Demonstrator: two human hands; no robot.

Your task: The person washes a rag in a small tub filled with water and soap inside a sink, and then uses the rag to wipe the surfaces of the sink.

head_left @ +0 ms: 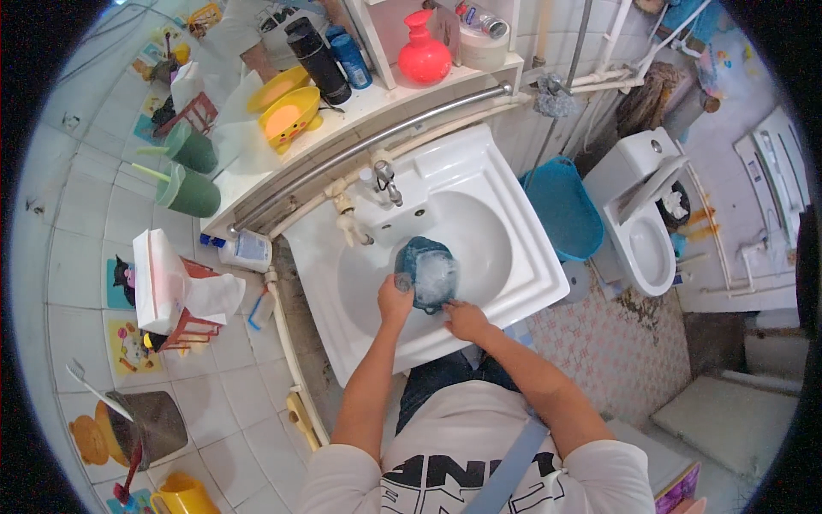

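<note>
Over the round basin of the white sink (497, 283), I hold a small dark teal bowl-shaped thing (418, 252), with white suds or cloudy water inside. My left hand (395, 300) grips its left edge, the thumb lying over the rim. At its lower right edge, the fingers of my right hand (467, 322) are bent against the rim. Just behind stand a metal faucet (388, 182) and a cream-coloured tap (351, 224) with its spout toward the basin. What the bowl's underside touches is hidden.
A metal rail (377, 135) runs behind the sink, below a white shelf (248, 184) with bottles, green cups and a red vase (424, 51). Right of the sink are a blue bin (561, 210) and a toilet (644, 244). A tissue pack (158, 283) hangs on the left wall.
</note>
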